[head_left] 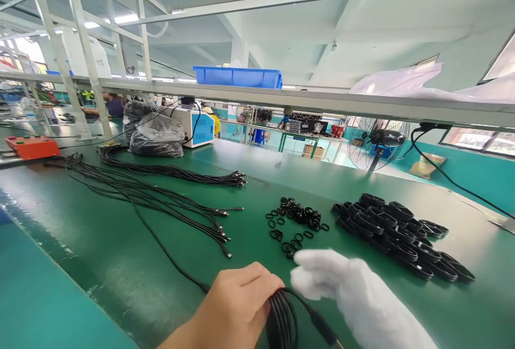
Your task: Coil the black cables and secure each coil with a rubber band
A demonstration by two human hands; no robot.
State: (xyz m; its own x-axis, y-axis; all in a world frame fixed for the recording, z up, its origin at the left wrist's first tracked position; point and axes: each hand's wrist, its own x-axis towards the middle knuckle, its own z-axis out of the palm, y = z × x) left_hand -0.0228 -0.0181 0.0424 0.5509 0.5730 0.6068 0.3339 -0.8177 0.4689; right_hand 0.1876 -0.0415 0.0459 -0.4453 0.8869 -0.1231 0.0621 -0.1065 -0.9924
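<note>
My bare left hand [243,298] is closed around a coiled black cable [280,322] low in the middle of the head view. One length of this cable trails away to the left across the table. Its other end hangs to the right, with a thick connector [325,329] and a metal tip. Just right of the coil is my right hand [333,279] in a white glove, slightly blurred, its fingers loosely bent and apart with nothing visible in them. Small black rings [300,212] lie in a loose pile beyond its fingertips.
Bundled coils [396,231] are heaped at right. Straight cables [173,175] with connectors lie at left on the green table [132,263]. Behind stand an orange box [32,147], a plastic bag [156,134] and a blue-white machine [197,128]. A shelf [322,99] crosses overhead, carrying a blue tray [237,77].
</note>
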